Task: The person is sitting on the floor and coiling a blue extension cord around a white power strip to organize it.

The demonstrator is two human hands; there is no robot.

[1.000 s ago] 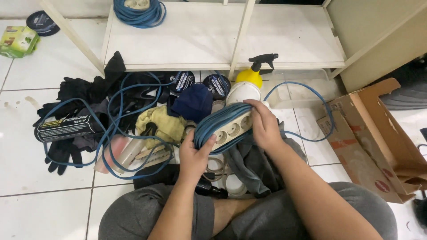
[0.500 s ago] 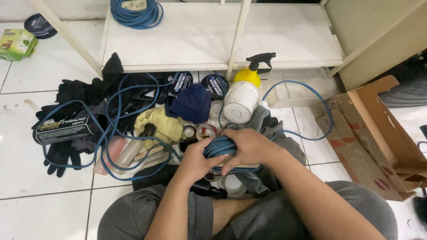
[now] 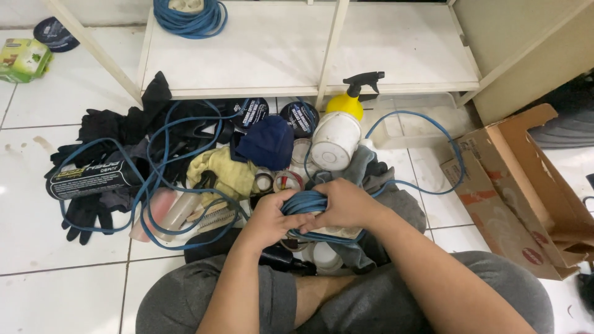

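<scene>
**Blue cord bundle gripped in both hands above the lap**

While the person sits cross-legged on white floor tiles, a coil of blue cable (image 3: 305, 203) wound around a cream power strip (image 3: 337, 232) is clasped between the left hand (image 3: 272, 218) and the right hand (image 3: 348, 203). Both hands are closed tight on the bundle, fingers curled over rubbery, rounded loops; only the strip's hard, pale edge is seen below the right hand. The winding step appears to be in hand, and a long loose run of cable (image 3: 427, 127) trailing away beyond the right hand would need gathering next, it is judged. Just beyond the grip lie tape rolls (image 3: 286, 180), a white plastic jug (image 3: 335, 140), a soft yellow cloth (image 3: 224, 168) and a navy cap (image 3: 267, 141). Black gloves (image 3: 102, 127) lie well left.
</scene>
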